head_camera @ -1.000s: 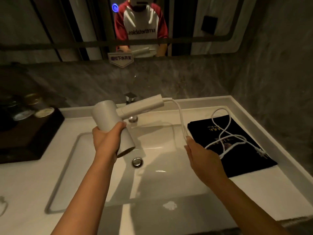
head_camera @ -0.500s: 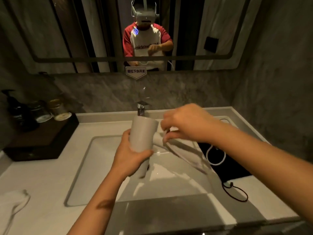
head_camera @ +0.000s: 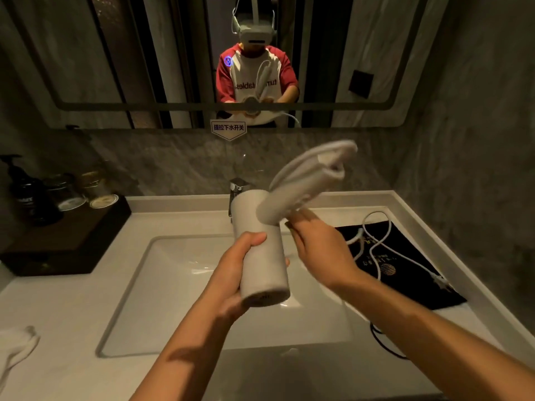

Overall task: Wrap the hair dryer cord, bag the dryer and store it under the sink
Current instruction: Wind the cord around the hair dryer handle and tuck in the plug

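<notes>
My left hand (head_camera: 236,273) grips the round barrel of the white hair dryer (head_camera: 259,250) over the sink (head_camera: 173,285). The dryer's handle (head_camera: 301,180) sticks up and to the right, blurred by motion. My right hand (head_camera: 318,247) is at the base of that handle, fingers against it. The white cord (head_camera: 382,250) trails from there and lies in loops on a black drawstring bag (head_camera: 411,273) flat on the counter at the right. The plug end (head_camera: 440,280) rests on the bag's near right part.
A dark tray (head_camera: 66,241) with bottles and jars stands on the counter at back left. The faucet (head_camera: 236,188) is behind the dryer. A white cloth (head_camera: 17,345) lies at the near left. A mirror fills the wall ahead; a stone wall closes the right side.
The dryer was turned so its barrel points towards me and its handle swings up right. My right hand came from the cord near the bag to the handle's base.
</notes>
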